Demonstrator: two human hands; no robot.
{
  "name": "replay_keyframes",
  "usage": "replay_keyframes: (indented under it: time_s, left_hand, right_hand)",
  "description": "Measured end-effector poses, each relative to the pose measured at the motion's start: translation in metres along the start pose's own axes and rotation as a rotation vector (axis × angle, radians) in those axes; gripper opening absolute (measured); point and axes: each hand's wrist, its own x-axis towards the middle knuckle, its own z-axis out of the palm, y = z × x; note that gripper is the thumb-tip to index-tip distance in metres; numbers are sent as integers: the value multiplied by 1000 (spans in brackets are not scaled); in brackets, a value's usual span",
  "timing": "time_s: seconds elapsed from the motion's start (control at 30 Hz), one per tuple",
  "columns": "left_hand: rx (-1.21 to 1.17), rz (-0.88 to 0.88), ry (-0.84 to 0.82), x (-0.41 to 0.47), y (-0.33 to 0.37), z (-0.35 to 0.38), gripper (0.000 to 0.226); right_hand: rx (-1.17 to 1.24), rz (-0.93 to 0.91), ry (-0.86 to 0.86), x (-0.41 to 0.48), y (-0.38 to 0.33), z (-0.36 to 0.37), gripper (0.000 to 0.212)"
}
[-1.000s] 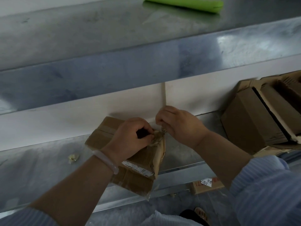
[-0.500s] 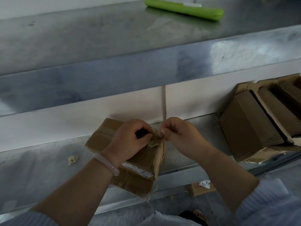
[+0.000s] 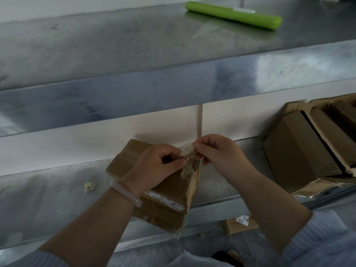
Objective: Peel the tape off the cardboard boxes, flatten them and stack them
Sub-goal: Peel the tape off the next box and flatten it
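A small brown cardboard box with a white label lies on the lower steel shelf, jutting over its front edge. My left hand grips the box at its top right corner, thumb pressed near the tape. My right hand pinches a crumpled strip of clear tape that still clings to that corner. A stack of cardboard boxes sits at the right of the same shelf.
A green rod-shaped object lies on the upper steel shelf. A crumpled tape scrap rests on the lower shelf at left. Another small box with a white tag lies on the floor below.
My right hand has pulled the tape up and a little to the right, off the box corner. My left hand keeps its grip on the box.
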Motion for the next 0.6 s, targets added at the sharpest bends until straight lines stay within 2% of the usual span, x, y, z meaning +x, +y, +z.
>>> replay_keyframes:
  time_s: [0.07, 0.17, 0.2, 0.3, 0.37, 0.43, 0.5, 0.6]
  left_hand:
    - [-28, 15, 49, 1, 2, 2, 11]
    - [-26, 81, 122, -1, -2, 3, 19]
    - [-5, 101, 137, -1, -5, 3, 18]
    - [155, 224, 153, -3, -7, 4, 14]
    - [250, 302, 150, -4, -8, 3, 17]
    - [282, 281, 93, -5, -9, 0, 19]
    - [309, 260, -1, -7, -11, -7, 18]
    - [382, 242, -123, -9, -12, -16, 36]
  right_hand:
    - [43, 29, 27, -2, 3, 1, 13]
    - [266, 79, 65, -7, 8, 0, 30]
    - [243, 72, 75, -8, 11, 0, 31]
    - [-293, -60, -5, -16, 23, 1, 16]
    - [-530, -195, -44, -18, 35, 2, 28]
    - [-585, -285, -65, -23, 44, 3, 37]
    - [-611, -360, -55, -24, 51, 3, 38]
    - [-618, -395, 6, -19, 57, 3, 36]
